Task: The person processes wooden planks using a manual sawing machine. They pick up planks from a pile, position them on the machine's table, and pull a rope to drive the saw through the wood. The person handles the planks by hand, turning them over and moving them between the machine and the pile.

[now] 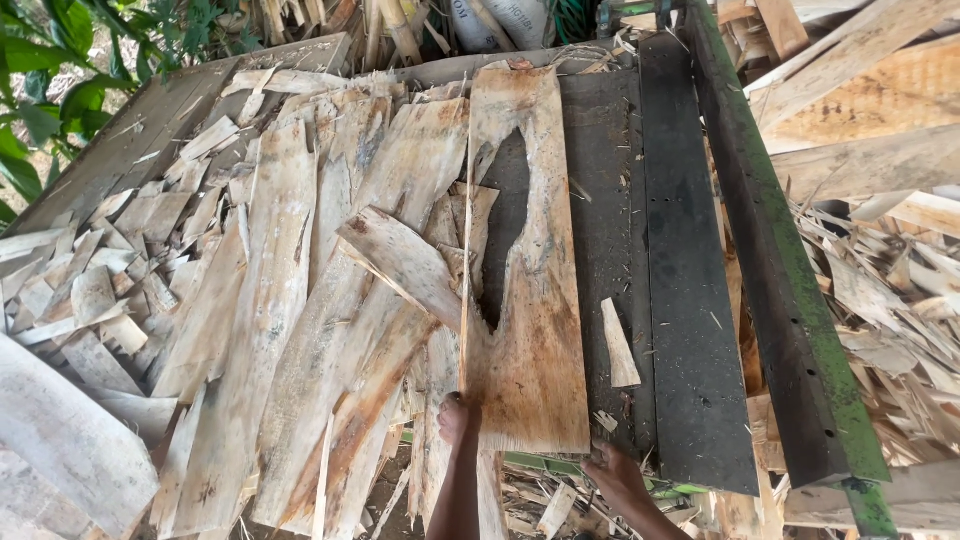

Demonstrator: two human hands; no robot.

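Two hands show at the bottom edge — a left hand (458,418) and a right hand (615,472). One veneer sheet (530,300) has a long hole. One loose sliver (619,345) lies on one dark worktop (690,300). The scrap strips (250,300) at left are too many to count.

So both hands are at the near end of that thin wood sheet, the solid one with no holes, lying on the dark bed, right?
Not quite. The head view shows the wood sheet has a long, ragged hole through its middle. The rest holds: the left hand and right hand are at its near end, on the dark bed.
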